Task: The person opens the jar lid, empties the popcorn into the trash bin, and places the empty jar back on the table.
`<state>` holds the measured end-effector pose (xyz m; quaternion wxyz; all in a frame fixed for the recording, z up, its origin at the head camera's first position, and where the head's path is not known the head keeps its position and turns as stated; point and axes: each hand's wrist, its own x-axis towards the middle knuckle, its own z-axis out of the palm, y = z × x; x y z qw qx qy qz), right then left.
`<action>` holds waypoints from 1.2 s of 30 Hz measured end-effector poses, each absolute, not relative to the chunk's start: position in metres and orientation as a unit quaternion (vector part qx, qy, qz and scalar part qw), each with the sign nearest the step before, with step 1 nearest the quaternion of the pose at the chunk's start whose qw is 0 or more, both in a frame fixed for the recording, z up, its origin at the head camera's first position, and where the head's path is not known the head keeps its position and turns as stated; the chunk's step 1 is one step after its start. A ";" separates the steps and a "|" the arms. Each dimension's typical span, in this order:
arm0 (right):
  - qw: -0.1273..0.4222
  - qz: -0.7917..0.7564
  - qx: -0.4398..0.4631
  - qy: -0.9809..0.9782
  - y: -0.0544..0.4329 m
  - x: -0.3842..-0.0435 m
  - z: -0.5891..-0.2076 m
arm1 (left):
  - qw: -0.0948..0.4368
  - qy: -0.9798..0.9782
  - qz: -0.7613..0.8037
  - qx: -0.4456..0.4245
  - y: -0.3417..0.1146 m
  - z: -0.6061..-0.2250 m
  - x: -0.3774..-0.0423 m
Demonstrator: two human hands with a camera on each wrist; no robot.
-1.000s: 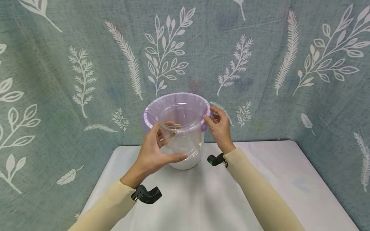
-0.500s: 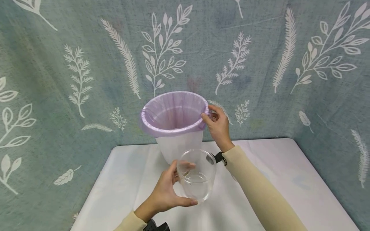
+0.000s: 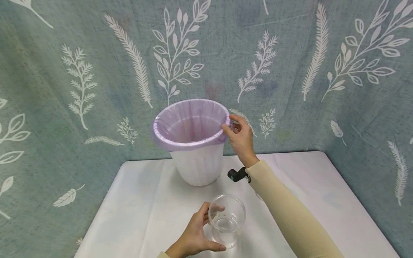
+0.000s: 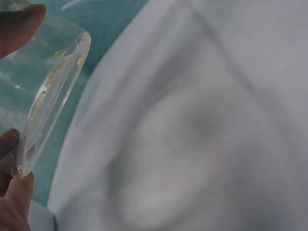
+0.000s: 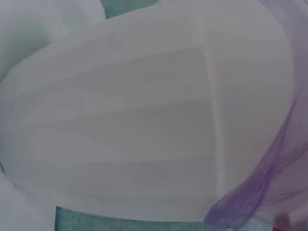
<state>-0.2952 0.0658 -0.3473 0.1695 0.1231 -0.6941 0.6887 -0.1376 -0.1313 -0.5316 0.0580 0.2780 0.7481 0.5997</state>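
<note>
In the head view, a white trash bin (image 3: 198,166) stands upright at the back of the table, lined with a purple trash bag (image 3: 190,145) folded over its rim. My right hand (image 3: 240,138) grips the bag-covered rim on the right side, thumb toward me. Nearer to me, my left hand (image 3: 195,234) holds a clear plastic tub (image 3: 230,222) from its left side, thumb at the front. Small yellowish bits cling around the tub's base (image 4: 50,79) in the left wrist view. Whether the tub touches the table cannot be told. The right wrist view shows the bin's ribbed wall (image 5: 120,110) and gathered purple film.
A white cloth covers the table (image 3: 135,215). Behind it and along both sides hangs a grey-green curtain (image 3: 213,64) with white leaf prints. Something mostly hidden lies under my right forearm (image 3: 277,200), only a small edge showing.
My left hand has brought the tub from in front of the bin's mouth down and toward me, slightly right, uncovering the bin's inside. The right hand keeps its hold on the rim.
</note>
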 end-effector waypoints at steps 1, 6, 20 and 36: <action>0.169 0.689 0.122 -0.694 0.066 -0.295 -0.347 | 0.057 0.749 0.598 0.279 -0.131 -0.537 -0.139; 0.169 0.699 0.127 -0.683 0.067 -0.303 -0.354 | 0.054 0.759 0.585 0.281 -0.130 -0.559 -0.145; 0.184 0.701 0.129 -0.677 0.068 -0.324 -0.374 | 0.081 0.759 0.588 0.269 -0.123 -0.586 -0.150; 0.176 0.706 0.126 -0.674 0.067 -0.322 -0.373 | 0.058 0.785 0.549 0.282 -0.122 -0.587 -0.146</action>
